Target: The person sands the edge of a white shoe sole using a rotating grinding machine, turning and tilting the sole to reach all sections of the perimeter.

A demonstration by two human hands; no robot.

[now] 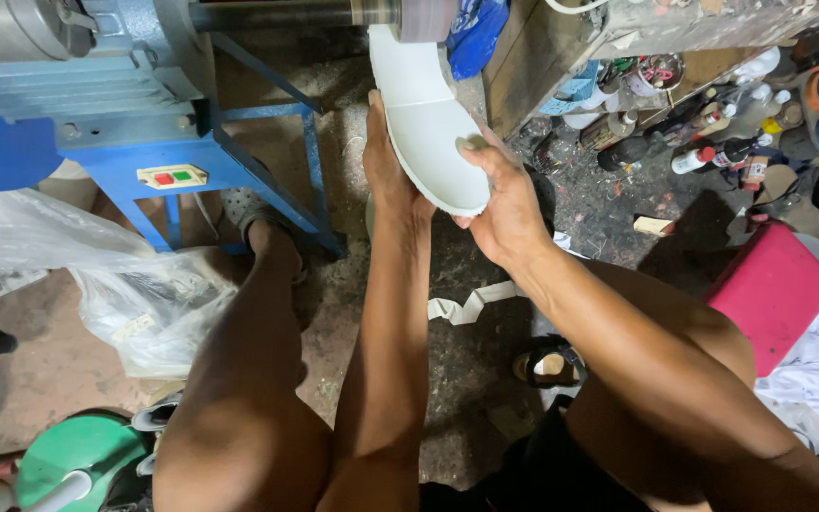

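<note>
In the head view, both hands are clamping a white curved sole piece (428,133) against the machine's spinning shaft (334,13): the left hand (386,156) is pressing its left edge, the right hand (500,204) is gripping its lower right rim. A clear plastic bag (135,294) of unclear contents is lying on the floor (471,370) at left.

Single view, head-mounted. Looks steeply down and forward over the wearer's own knees and forearms to the workshop floor (485,379). Hands sit near, at upper centre. A blue machine stand (191,152) fills the upper left; a cluttered bench (561,47) the upper right.
</note>
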